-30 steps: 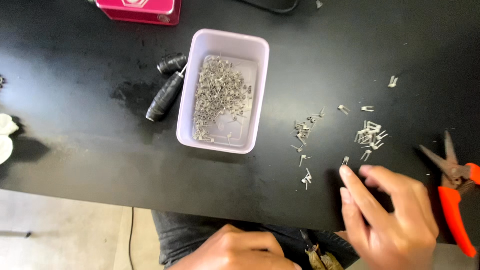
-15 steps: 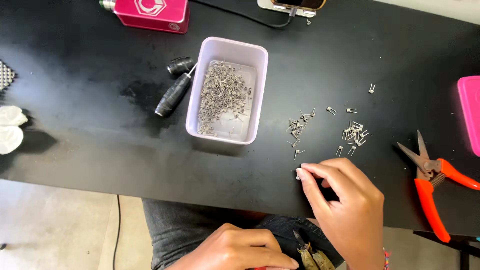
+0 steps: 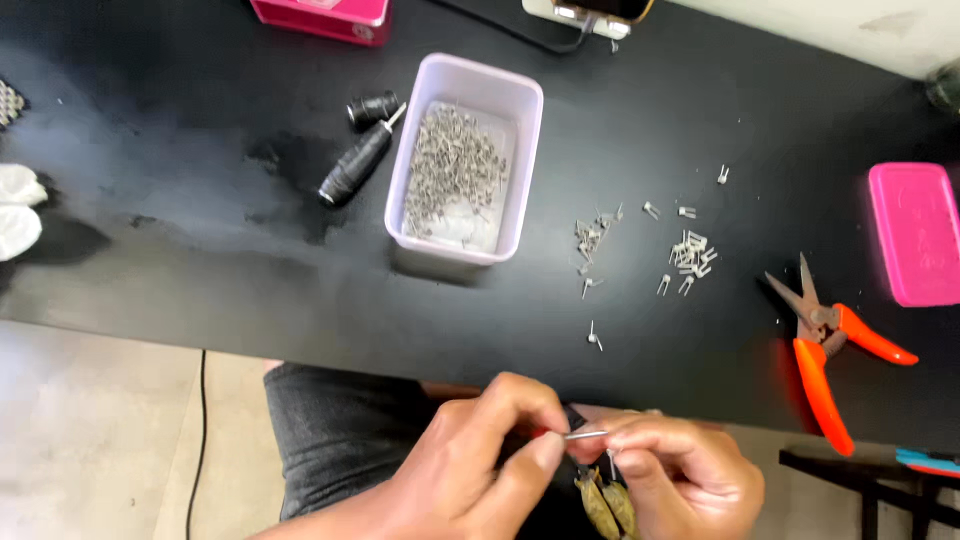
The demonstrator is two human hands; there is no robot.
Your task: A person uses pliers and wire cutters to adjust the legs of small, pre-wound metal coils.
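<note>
fingers of both hands pinch a pin; tub, orange cutters lie beyond.

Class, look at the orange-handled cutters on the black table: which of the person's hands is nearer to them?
Right. The right hand sits lower left of the orange-handled cutters; the left hand is farther left, beyond it.

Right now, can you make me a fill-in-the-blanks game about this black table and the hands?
1. The pale rectangular plastic tub holds a heap of small ____ pins.
2. The cutting pliers lying on the black table have ____ handles.
3. The left hand and right hand meet below the table's near edge, pinching one thin metal ____.
4. The flat rectangular box at the table's right edge is ____.

Missing words: metal; orange; pin; pink
</note>
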